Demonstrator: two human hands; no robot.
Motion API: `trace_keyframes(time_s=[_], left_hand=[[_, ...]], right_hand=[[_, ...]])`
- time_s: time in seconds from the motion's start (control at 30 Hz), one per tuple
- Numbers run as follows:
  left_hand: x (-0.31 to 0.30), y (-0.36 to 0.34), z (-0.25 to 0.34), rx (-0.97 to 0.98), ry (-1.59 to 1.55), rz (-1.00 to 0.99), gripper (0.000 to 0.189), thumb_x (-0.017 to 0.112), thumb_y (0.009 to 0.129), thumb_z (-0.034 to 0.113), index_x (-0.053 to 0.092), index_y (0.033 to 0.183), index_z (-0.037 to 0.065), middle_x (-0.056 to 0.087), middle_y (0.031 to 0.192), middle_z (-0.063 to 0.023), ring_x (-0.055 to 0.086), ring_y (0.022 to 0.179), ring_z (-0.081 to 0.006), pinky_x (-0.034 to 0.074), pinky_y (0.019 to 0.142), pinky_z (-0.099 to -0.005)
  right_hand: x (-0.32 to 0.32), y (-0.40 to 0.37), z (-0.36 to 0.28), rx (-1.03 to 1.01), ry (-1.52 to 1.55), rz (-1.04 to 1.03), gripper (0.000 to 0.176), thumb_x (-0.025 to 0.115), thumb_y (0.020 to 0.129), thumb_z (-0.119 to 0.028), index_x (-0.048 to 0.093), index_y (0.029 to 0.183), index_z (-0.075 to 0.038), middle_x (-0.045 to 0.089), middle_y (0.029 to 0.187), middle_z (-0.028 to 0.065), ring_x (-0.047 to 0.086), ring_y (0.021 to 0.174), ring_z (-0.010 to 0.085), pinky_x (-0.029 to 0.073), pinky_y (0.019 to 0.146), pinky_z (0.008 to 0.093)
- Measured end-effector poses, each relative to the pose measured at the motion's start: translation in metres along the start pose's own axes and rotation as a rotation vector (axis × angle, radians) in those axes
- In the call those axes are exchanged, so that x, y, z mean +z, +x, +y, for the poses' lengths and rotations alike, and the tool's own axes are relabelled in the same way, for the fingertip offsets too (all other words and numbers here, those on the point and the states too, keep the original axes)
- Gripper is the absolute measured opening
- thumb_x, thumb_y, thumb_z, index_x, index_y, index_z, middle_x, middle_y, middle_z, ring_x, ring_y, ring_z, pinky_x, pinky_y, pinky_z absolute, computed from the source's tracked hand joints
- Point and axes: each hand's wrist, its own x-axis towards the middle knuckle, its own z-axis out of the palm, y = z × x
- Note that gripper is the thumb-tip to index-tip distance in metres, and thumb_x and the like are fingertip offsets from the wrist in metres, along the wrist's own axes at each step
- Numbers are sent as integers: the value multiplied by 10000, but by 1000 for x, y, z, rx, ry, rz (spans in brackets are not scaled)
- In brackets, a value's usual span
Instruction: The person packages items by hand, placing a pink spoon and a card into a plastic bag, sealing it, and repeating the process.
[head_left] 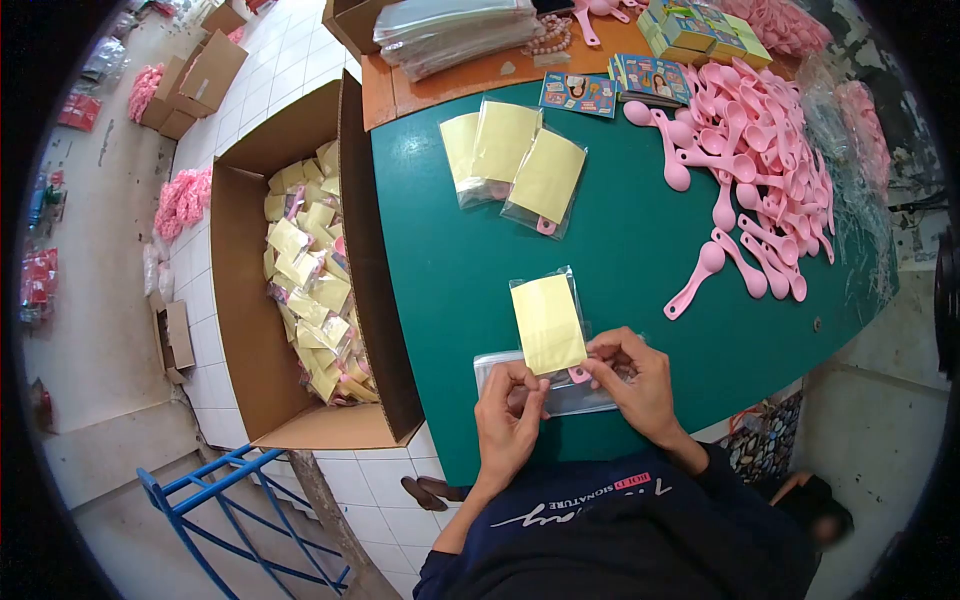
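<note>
In front of me lies a clear plastic bag [548, 322] with a yellow card inside, and a pink handle end [579, 374] shows at its lower right. My left hand [508, 415] pinches the bag's lower left edge between thumb and fingers. At the lower right corner, beside the pink end, my right hand [638, 385] is closed on the same bag. Under it lies a stack of flat clear bags [575, 402], partly hidden by the hands. Farther up the table rest several filled bags with yellow cards [548, 175].
Pink measuring spoons [745, 150] form a heap on the right of the green table [450, 330]. Printed cards [578, 94] and clear bags [455, 35] lie at the back. Left stands a large cardboard box [240, 300] full of packed bags, near a blue metal frame [215, 480].
</note>
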Motion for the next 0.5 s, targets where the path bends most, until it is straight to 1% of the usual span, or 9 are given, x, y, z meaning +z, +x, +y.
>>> trace_keyframes(time_s=[0.1,0.2,0.3,0.33,0.4,0.43,0.5], left_hand=[[2,-1,12,-53,18,1,222,613,848,0,530,1054,1,546,1023,-80,537,665,-100,471,514,-220],[-2,3,15,57,147,-17,366,637,821,5,521,1168,11,541,1068,-103,560,731,-132,489,544,-230],[-5,20,31,294,326,-41,423,610,840,2,481,1242,16,531,1117,-98,560,820,-118,505,589,-219],[-10,30,43,377,419,-67,416,622,822,0,508,1220,28,510,1191,-109,577,904,-154,521,616,-239],[-12,55,61,395,432,-65,406,637,822,36,527,1212,53,458,1278,-146,570,992,-217,523,708,-296],[-13,68,69,407,439,-63,402,644,821,53,536,1208,66,433,1322,-164,566,1035,-248,524,754,-324],[-17,101,60,608,722,-12,416,642,828,98,518,1224,73,373,1365,-213,484,1141,-350,465,868,-417]], right_hand=[[-1,0,-2,-16,-57,-22,307,652,821,-39,585,1120,-14,642,769,80,606,627,98,488,552,246],[-5,3,-8,-20,-192,-72,352,632,825,-35,567,1171,-15,632,790,104,613,646,124,490,563,263],[-9,15,-20,-143,-227,-69,381,617,833,-35,532,1203,-18,620,773,106,616,637,144,489,562,263],[-11,22,-27,-151,-230,-85,411,618,831,-41,505,1225,-14,613,827,122,618,696,168,494,608,280],[-15,40,-42,-169,-234,-117,474,620,826,-51,452,1268,-7,599,933,155,622,815,215,503,700,314],[-15,55,-41,-278,-347,-73,507,626,820,-63,426,1281,4,566,1001,186,593,889,258,485,758,343],[-11,91,-24,-496,-577,29,576,640,808,-86,372,1306,25,499,1137,249,534,1036,343,450,875,401]])
